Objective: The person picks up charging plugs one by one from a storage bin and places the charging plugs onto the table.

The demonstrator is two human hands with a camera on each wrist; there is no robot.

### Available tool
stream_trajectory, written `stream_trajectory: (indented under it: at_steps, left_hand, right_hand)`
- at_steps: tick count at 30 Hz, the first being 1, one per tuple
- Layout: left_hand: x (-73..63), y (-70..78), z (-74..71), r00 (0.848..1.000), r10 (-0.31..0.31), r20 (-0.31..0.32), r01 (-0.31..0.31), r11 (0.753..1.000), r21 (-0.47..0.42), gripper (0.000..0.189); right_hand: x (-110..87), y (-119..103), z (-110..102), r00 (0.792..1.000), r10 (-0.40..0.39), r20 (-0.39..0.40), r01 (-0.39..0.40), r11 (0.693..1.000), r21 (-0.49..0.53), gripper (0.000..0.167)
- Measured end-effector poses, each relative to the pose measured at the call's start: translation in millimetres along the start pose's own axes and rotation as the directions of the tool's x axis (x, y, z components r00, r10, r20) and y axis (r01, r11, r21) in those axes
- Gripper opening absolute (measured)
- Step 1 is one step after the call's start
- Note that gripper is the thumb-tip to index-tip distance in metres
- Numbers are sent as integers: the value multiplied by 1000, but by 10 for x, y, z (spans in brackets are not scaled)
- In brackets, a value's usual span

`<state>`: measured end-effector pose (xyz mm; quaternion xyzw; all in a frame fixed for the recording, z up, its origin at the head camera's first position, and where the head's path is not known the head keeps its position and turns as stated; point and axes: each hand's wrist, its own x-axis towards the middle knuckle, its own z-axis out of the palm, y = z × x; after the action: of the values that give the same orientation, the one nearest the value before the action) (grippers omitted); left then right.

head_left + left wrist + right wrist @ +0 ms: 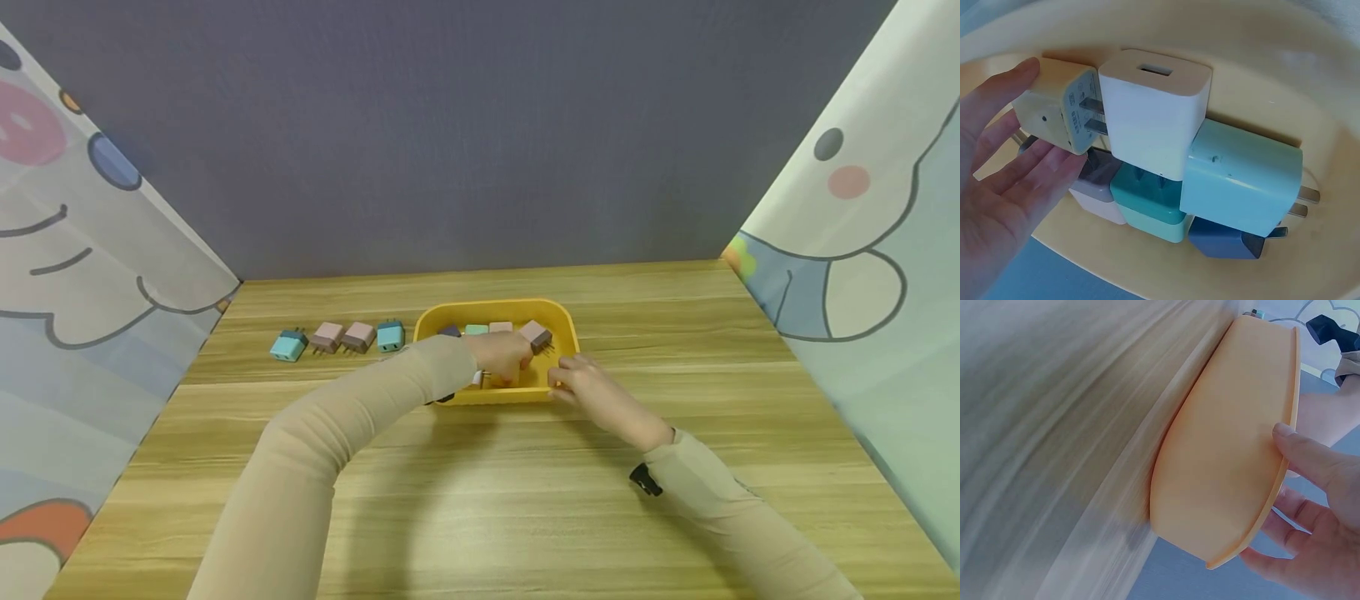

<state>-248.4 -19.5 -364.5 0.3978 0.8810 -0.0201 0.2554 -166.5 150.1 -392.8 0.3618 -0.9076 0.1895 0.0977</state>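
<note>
A yellow plastic basket (566,321) holds several charger plugs. My left hand (504,354) reaches into it. In the left wrist view, that hand (1007,181) pinches a cream charger plug (1047,112) whose two metal prongs point at a white charger plug (1154,115). Beside the white one lies a light-blue charger plug (1241,175). A green plug (1150,200), a dark blue plug (1225,237) and a pink-and-grey plug (1097,184) lie along the lower side. My right hand (600,396) grips the basket's near right rim, its thumb (1304,450) on the outer wall.
Left of the basket, several plugs stand in a row on the wooden table (637,517): a blue one (288,346), pink-and-brown ones (327,337) and another blue one (390,335). A grey panel (480,142) rises behind; cartoon-printed sheets (847,208) flank both sides.
</note>
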Motion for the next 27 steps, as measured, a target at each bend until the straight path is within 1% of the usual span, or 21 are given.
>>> stream_trajectory:
  at_steps: [4,11,19,23,27]
  left_hand:
    - [-15,18,-3,1000,-2,6,2,1000,7,22]
    - [-24,40,-12,1000,19,9,-19,999,42,23]
    - [-16,38,-30,999,-22,25,21,999,39,26]
    - [-27,41,-64,1000,-13,17,12,999,43,26]
    - [-43,43,-97,1000,10,3,-11,999,52,26]
  right_hand:
    - [-1,0,2,1000,-2,-4,2,1000,0,13]
    - [-2,2,3,1000,-8,-5,8,1000,2,13]
    - [-5,-2,5,1000,-11,-13,11,1000,7,13]
    - [-3,4,6,1000,-13,-16,13,1000,11,14]
    - [1,11,11,1000,-7,-11,7,1000,9,14]
